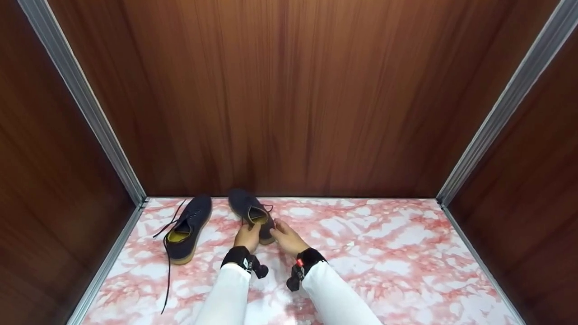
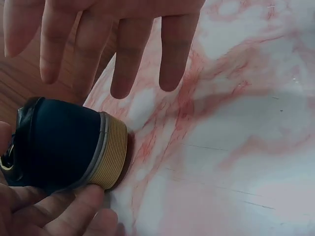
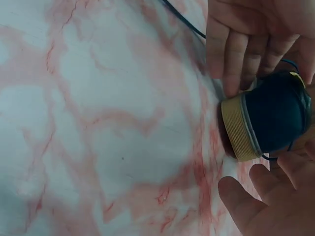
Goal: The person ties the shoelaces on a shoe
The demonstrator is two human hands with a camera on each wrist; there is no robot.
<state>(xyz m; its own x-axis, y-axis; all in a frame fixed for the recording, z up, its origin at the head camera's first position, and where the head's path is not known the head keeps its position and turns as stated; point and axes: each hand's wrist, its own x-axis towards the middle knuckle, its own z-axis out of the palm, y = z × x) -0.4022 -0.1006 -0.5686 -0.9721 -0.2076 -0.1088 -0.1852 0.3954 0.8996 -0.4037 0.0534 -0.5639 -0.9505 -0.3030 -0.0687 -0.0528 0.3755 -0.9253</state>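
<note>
A dark blue lace-up shoe [image 1: 242,203] with a tan ridged sole stands on the floor, toe toward the back panel and heel toward me. My left hand [image 1: 247,238] holds its left side near the heel, thumb over the opening and fingers along the side and sole. On the other side, my right hand [image 1: 290,238] is beside the heel; its fingers [image 3: 236,194] are extended and apart from the shoe in the right wrist view. A matching shoe [image 1: 196,219] stands to the left, its yellow insole showing and its black laces [image 1: 168,280] trailing loose.
The floor [image 1: 397,253] has a pink and white marbled surface. A brown wood-grain panel [image 1: 289,113] rises behind the shoes, close to their toes. Side panels [image 1: 40,180] with grey metal corner posts [image 1: 90,99] bound the space at left and right.
</note>
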